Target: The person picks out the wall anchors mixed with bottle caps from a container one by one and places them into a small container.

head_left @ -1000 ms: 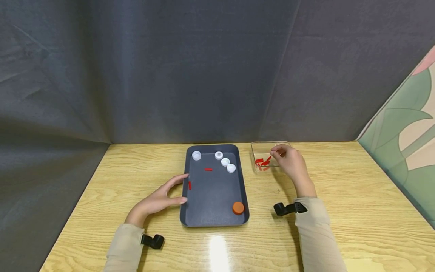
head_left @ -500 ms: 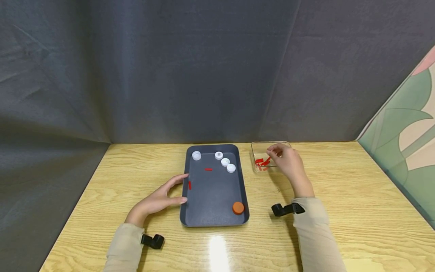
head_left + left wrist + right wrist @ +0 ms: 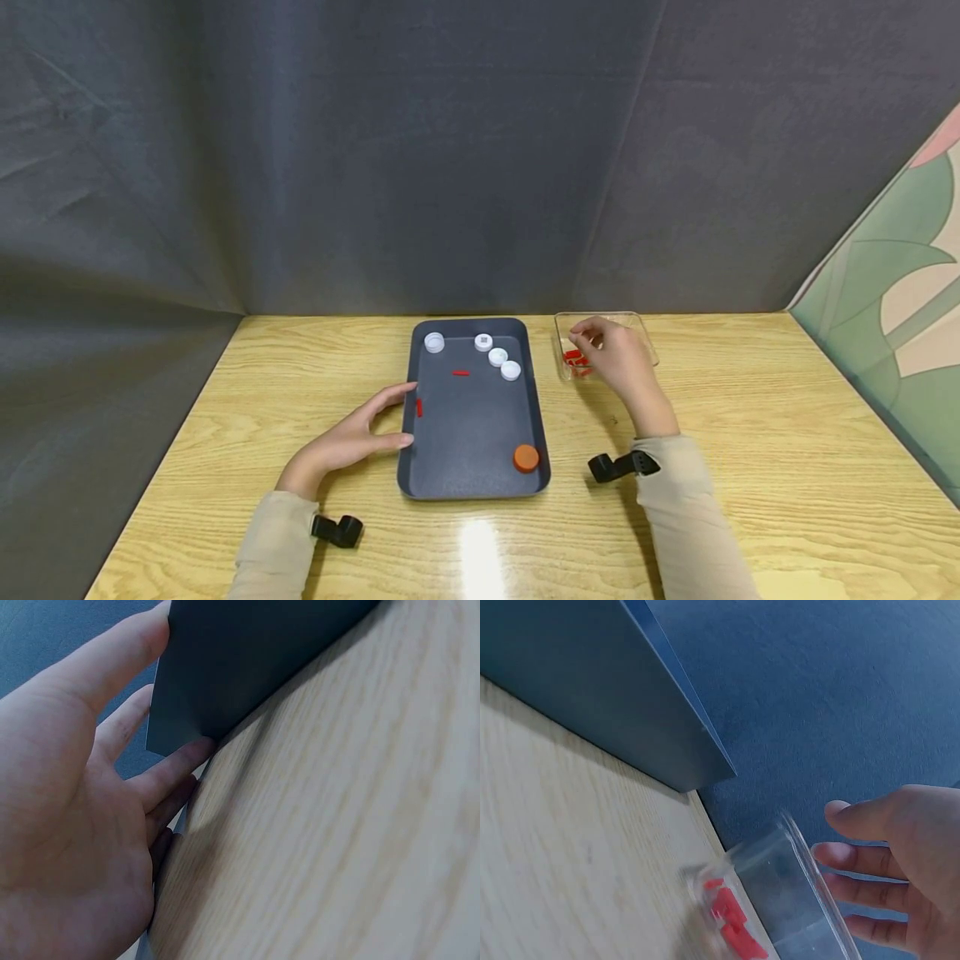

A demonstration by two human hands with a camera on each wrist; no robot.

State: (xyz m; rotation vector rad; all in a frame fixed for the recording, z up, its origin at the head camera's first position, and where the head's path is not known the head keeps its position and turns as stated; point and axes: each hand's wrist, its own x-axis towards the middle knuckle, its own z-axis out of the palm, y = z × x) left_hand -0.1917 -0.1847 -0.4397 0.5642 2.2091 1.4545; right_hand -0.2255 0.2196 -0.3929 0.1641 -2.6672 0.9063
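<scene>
My left hand (image 3: 348, 437) touches the left side of a dark grey tray (image 3: 472, 493), thumb and fingers spread along the rim. In the left wrist view the fingers (image 3: 176, 771) lie against the tray's outer wall. Inside the tray are several white round caps (image 3: 511, 370), two small red pieces (image 3: 461, 373) and an orange cap (image 3: 526, 458). My right hand (image 3: 618, 358) hovers over a clear box (image 3: 637, 321), fingers bent. The right wrist view has the thumb and fingers apart at the rim, nothing seen between them. Red pieces (image 3: 731, 907) lie in the box.
A wooden table (image 3: 787, 417) carries the tray and box. Dark cloth (image 3: 450, 167) hangs behind the table's far edge. At the far right stands a panel with a leaf pattern (image 3: 900, 317).
My right hand has moved left across the clear box, toward the side where the red pieces lie. The left hand and the tray look unmoved.
</scene>
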